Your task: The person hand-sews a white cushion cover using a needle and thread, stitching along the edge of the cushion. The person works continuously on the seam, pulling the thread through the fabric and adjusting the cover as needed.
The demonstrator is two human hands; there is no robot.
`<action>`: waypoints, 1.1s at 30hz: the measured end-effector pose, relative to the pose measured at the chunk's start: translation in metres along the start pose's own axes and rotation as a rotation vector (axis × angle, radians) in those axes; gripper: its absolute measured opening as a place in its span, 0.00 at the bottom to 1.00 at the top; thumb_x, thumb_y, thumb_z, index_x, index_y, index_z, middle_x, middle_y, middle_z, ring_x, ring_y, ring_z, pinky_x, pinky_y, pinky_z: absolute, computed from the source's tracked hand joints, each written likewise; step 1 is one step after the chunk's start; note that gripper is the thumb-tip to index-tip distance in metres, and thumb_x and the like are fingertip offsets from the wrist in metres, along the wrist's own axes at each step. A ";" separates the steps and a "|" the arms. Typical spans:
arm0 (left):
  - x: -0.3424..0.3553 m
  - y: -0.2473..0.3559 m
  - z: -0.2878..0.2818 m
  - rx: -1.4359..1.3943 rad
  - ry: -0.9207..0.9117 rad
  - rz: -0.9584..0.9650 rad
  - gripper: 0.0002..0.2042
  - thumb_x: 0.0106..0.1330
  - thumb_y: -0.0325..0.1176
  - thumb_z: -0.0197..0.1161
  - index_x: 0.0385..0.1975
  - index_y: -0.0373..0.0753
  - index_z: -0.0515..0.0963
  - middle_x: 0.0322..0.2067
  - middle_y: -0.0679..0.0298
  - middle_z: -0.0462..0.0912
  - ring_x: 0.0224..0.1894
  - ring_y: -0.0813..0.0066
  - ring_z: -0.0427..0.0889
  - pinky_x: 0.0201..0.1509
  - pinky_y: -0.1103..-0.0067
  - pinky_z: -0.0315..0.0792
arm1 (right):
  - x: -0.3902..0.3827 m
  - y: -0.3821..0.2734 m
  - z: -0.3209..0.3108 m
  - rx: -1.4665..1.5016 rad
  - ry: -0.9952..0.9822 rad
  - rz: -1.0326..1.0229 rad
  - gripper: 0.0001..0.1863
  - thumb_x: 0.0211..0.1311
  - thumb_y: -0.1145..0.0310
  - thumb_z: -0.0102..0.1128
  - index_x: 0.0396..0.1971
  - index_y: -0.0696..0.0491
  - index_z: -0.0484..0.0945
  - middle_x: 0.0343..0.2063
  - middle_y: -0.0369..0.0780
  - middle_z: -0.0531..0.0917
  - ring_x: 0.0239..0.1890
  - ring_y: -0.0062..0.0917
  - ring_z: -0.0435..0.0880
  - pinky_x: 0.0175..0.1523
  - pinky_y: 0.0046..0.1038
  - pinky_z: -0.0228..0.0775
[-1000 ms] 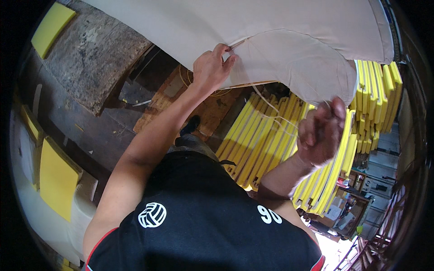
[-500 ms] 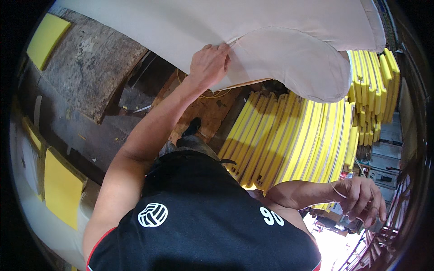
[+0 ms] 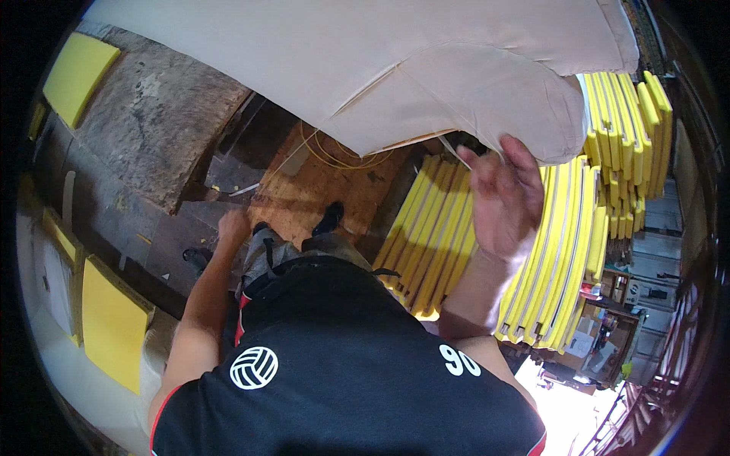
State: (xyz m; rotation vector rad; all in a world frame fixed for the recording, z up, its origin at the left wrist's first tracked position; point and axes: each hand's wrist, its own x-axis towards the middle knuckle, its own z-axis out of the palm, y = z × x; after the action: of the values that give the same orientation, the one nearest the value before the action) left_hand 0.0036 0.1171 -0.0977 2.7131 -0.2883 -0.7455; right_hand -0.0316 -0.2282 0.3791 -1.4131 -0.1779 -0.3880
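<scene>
A large pale fabric-covered piece [image 3: 319, 53] with a curved seamed lobe [image 3: 525, 106] spans the top. Thin pale cord [image 3: 455, 152] hangs from its lower edge toward my right hand [image 3: 502, 197]. That hand is raised just under the lobe, fingers curled round the cord. My left hand [image 3: 233, 226] is lowered beside my trousers, left of centre, its fingers curled; whatever it holds, if anything, is too small to make out. Yellow wire [image 3: 327, 152] loops on plywood flooring [image 3: 304, 182] below the fabric.
Stacked yellow padded panels [image 3: 414, 220] stand at the right, more behind [image 3: 631, 137]. A worn board [image 3: 160, 106] and yellow foam sheets [image 3: 114, 319] are on the left. A cluttered shelf [image 3: 608, 342] stands at lower right.
My left hand has left the seam and dropped down toward my waist. My right hand swung out to the lower right, then rose back up under the curved lobe.
</scene>
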 end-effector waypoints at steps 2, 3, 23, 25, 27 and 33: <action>-0.037 -0.058 0.034 0.082 -0.094 -0.117 0.13 0.66 0.38 0.61 0.44 0.39 0.84 0.42 0.48 0.88 0.48 0.47 0.87 0.51 0.57 0.80 | 0.008 0.021 0.002 -0.092 0.137 0.068 0.20 0.70 0.77 0.59 0.61 0.62 0.76 0.40 0.44 0.85 0.44 0.28 0.83 0.59 0.32 0.74; -0.059 -0.082 0.046 0.091 -0.092 -0.153 0.13 0.66 0.37 0.61 0.45 0.39 0.84 0.42 0.48 0.88 0.50 0.48 0.87 0.52 0.58 0.80 | 0.013 0.031 0.003 -0.183 0.155 0.039 0.20 0.71 0.77 0.59 0.61 0.61 0.76 0.41 0.44 0.85 0.47 0.28 0.83 0.59 0.32 0.74; -0.086 -0.126 0.062 0.104 -0.603 -0.396 0.17 0.59 0.32 0.66 0.48 0.39 0.86 0.55 0.51 0.85 0.59 0.52 0.83 0.59 0.62 0.79 | 0.041 0.174 0.078 0.172 0.347 0.457 0.22 0.81 0.63 0.48 0.68 0.56 0.66 0.51 0.43 0.81 0.36 0.28 0.86 0.32 0.27 0.81; -0.107 -0.137 0.086 0.128 -0.674 -0.424 0.17 0.60 0.33 0.65 0.49 0.40 0.86 0.55 0.51 0.84 0.59 0.52 0.83 0.60 0.61 0.79 | 0.028 0.180 0.077 0.083 0.349 0.405 0.21 0.81 0.64 0.48 0.67 0.55 0.68 0.46 0.43 0.82 0.33 0.25 0.84 0.33 0.27 0.82; -0.142 -0.172 0.136 0.078 -0.703 -0.451 0.17 0.61 0.34 0.64 0.50 0.40 0.86 0.56 0.51 0.84 0.59 0.51 0.83 0.60 0.61 0.79 | 0.014 0.191 0.082 0.006 0.342 0.362 0.19 0.82 0.65 0.46 0.64 0.55 0.72 0.37 0.41 0.84 0.32 0.21 0.83 0.34 0.27 0.81; -0.178 -0.159 0.101 0.114 -0.470 -0.389 0.15 0.62 0.35 0.61 0.46 0.40 0.86 0.48 0.46 0.86 0.55 0.48 0.85 0.57 0.60 0.80 | -0.007 0.238 0.065 -0.961 -0.023 -0.038 0.18 0.76 0.72 0.50 0.61 0.55 0.77 0.35 0.46 0.85 0.35 0.35 0.86 0.43 0.34 0.81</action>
State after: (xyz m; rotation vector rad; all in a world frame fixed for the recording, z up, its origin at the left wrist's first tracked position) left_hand -0.1822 0.2892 -0.1528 2.6951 0.1084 -1.5221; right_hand 0.0560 -0.1377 0.1666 -2.3615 -0.0259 -0.5195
